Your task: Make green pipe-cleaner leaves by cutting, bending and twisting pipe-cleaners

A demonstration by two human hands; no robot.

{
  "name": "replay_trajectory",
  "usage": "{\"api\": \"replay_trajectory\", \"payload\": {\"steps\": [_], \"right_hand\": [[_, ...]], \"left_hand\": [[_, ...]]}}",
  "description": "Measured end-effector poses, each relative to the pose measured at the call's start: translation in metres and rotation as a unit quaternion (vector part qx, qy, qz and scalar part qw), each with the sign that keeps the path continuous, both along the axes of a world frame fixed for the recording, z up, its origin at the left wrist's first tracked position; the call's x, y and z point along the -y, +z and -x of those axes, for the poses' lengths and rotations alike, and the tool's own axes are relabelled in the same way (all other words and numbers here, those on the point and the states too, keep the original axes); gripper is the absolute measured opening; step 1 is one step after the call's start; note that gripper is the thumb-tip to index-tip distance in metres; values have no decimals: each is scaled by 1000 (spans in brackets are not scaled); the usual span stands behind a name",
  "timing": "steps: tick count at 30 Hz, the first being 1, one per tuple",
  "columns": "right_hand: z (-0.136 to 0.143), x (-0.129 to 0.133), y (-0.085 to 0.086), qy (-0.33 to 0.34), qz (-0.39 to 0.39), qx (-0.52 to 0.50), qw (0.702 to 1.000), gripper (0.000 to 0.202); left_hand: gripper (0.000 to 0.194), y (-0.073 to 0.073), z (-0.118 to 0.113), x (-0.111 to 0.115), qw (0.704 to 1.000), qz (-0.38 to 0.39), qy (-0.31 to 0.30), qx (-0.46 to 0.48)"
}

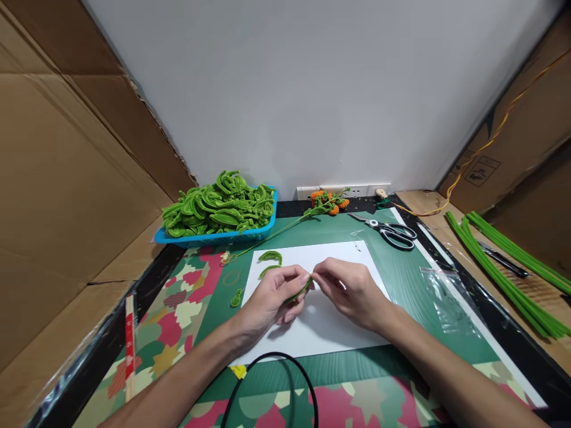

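The left hand pinches a green pipe-cleaner leaf above the white sheet, and the right hand brings thumb and forefinger together at its tip, whether gripping it being too small to tell. Behind stand a heaped blue basket, an orange-flowered stem and scissors, with a black cable loop in front. The left hand partly covers a second leaf; the frame cuts off the cable and the green pipe-cleaner bundle at right.
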State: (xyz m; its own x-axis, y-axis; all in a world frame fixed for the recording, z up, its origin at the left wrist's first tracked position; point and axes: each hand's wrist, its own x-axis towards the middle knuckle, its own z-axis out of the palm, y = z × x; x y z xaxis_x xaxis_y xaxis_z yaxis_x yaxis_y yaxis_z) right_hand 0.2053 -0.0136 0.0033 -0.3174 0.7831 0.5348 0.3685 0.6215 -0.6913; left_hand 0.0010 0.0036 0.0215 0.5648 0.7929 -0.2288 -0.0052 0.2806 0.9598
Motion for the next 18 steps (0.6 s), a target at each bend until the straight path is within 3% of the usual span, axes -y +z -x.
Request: {"api": "replay_trajectory", "payload": {"steps": [4, 7, 9, 11, 13, 14, 15, 18], "right_hand": [[-2, 1, 9, 34, 97, -32, 994, 19], [1, -1, 14, 52, 208, -64, 975, 23], [6, -3, 13, 35, 275, -77, 958, 26], [10, -5, 10, 8, 343, -89, 935, 27], [13, -7, 8, -6, 400, -106, 910, 26], [13, -7, 8, -5, 413, -118, 903, 26], [13, -6, 8, 1, 408, -128, 904, 26], [11, -4, 12, 8, 295, -128, 947, 26]], "left_hand": [[36, 0, 2, -1, 1000, -8, -12, -9], [28, -2, 7, -3, 983, -153, -18, -101], [20, -4, 11, -5, 924, -329, -22, -192], [18, -6, 16, -6, 832, -487, -55, -259], [22, -9, 18, -6, 771, -569, -86, -272], [22, -10, 18, -5, 767, -581, -81, -261], [21, -11, 16, -4, 781, -573, -55, -242], [9, -10, 8, -1, 890, -415, 92, -166]]}}
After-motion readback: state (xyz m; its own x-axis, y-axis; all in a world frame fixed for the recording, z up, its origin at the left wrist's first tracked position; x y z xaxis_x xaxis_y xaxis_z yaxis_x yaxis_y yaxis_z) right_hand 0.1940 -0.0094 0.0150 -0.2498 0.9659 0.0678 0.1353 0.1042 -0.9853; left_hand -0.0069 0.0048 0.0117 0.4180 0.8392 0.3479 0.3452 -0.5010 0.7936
